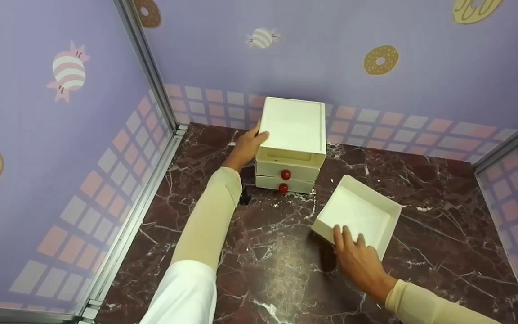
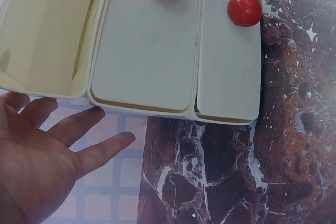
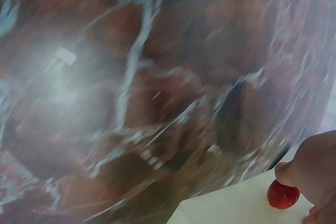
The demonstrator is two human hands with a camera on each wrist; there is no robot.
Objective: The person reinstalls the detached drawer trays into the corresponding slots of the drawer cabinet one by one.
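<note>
A small white drawer cabinet (image 1: 292, 123) stands near the back wall, its top slot (image 2: 44, 35) open with no drawer inside. Below that slot are two closed drawers with red round knobs (image 1: 286, 174). My left hand (image 1: 246, 148) rests against the cabinet's left side, thumb over the top edge. Its fingers (image 2: 107, 149) extend nearly straight along that side in the left wrist view. To the front right, my right hand (image 1: 360, 263) grips the front wall of a removed white drawer (image 1: 360, 211), fingertips over the rim. In the right wrist view, the thumb lies against the drawer's red knob (image 3: 283, 195).
The dark red marble-patterned tabletop (image 1: 259, 261) lies beneath, with small pale specks near the cabinet. A small black object (image 1: 244, 196) sits by my left forearm. Purple panels printed with sweets (image 1: 308, 54) enclose the back and sides, with a metal rail (image 1: 133, 216) on the left.
</note>
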